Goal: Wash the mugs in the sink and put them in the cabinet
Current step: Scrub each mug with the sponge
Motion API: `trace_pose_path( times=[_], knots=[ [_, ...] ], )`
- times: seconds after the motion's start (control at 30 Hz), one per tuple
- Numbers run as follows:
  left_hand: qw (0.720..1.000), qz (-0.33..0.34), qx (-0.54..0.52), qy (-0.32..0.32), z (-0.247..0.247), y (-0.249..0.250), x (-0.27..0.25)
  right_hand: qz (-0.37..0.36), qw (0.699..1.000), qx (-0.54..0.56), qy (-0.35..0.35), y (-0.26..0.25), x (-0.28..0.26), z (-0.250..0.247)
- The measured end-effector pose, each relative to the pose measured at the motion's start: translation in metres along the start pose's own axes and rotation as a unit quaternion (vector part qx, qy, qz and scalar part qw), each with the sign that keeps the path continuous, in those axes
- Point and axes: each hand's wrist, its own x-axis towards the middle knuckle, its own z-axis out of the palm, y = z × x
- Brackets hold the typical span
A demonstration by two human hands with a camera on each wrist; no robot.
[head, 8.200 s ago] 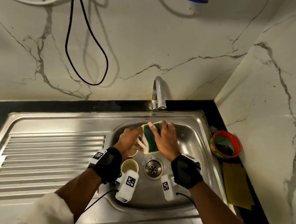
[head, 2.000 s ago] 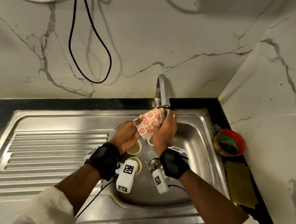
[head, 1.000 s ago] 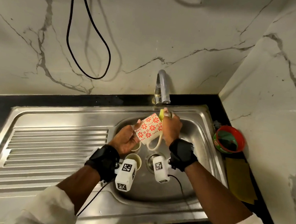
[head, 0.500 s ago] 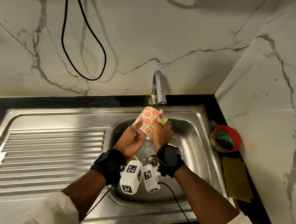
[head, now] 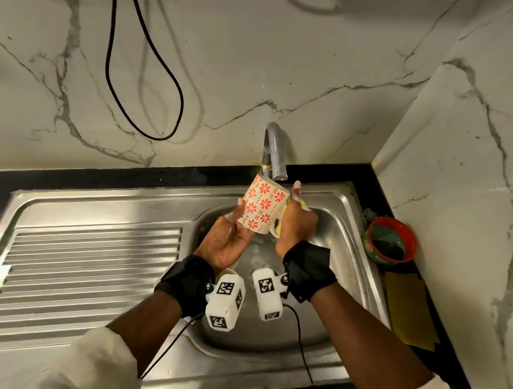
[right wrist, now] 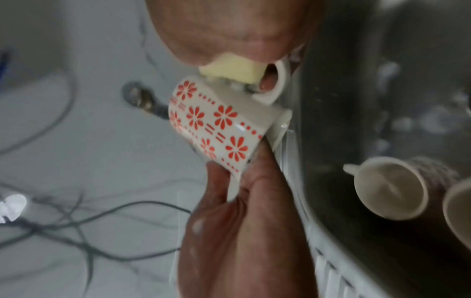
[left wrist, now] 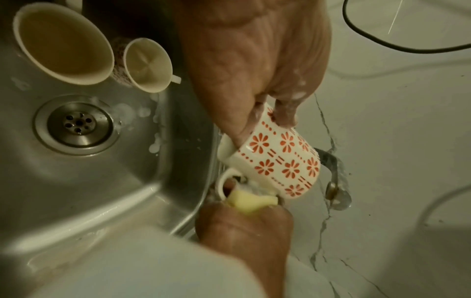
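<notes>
A white mug with red flowers [head: 263, 209] is held tilted, base up, just below the tap spout [head: 278, 165]. My left hand [head: 240, 221] pinches its rim [left wrist: 229, 149] from below. My right hand [head: 293, 216] grips a yellow sponge [left wrist: 251, 201] and presses it against the mug beside the handle [right wrist: 276, 84]. Two more cream mugs, one large [left wrist: 63, 42] and one small [left wrist: 147, 64], lie on the basin floor near the drain [left wrist: 76, 123]. Soap suds cling to my left hand's fingers [left wrist: 288, 115].
The steel sink [head: 336, 202] has a ribbed drainboard [head: 86, 259] to the left. A red bowl [head: 390, 240] and a yellow cloth [head: 407, 309] sit on the black counter at right. A black cable [head: 145, 67] hangs on the marble wall.
The mug has come up out of the basin and turned base-up toward the spout. My right hand with the sponge has shifted round to the handle side.
</notes>
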Motion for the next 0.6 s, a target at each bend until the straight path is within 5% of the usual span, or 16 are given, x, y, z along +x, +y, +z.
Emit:
trace_pose_path(
  times=[0.1, 0.17, 0.27, 0.33, 0.37, 0.4, 0.43, 0.53, 0.6],
  knots=[
    [0.990, -0.064, 0.127, -0.005, -0.006, 0.011, -0.002, -0.147, 0.981, -0.117, 0.052, 0.000, 0.004, 0.000],
    [0.971, -0.155, 0.182, -0.014, -0.017, 0.022, -0.002, -0.307, 0.921, -0.233, 0.053, 0.005, 0.007, -0.007],
    [0.961, -0.234, 0.134, -0.066, -0.029, 0.036, 0.003, -0.629, 0.733, -0.256, -0.042, 0.015, -0.003, -0.020],
    [0.951, -0.244, 0.174, -0.071, -0.026, 0.036, -0.001, -0.738, 0.616, -0.237, -0.144, 0.023, -0.008, -0.024],
    [0.947, -0.241, 0.202, -0.071, -0.025, 0.034, -0.005, -0.745, 0.599, -0.240, -0.169, 0.025, -0.011, -0.025],
    [0.943, -0.232, 0.227, -0.071, -0.027, 0.032, -0.007, -0.725, 0.619, -0.241, -0.182, 0.026, -0.014, -0.026],
    [0.941, -0.229, 0.238, -0.075, -0.030, 0.031, -0.009, -0.675, 0.674, -0.236, -0.184, 0.021, -0.021, -0.026],
    [0.929, -0.219, 0.288, -0.071, -0.034, 0.028, -0.011, -0.408, 0.893, -0.145, -0.123, -0.001, -0.025, -0.019],
    [0.913, -0.197, 0.350, -0.073, -0.032, 0.025, -0.009, -0.255, 0.951, -0.151, -0.088, -0.015, -0.013, -0.012]
  ],
)
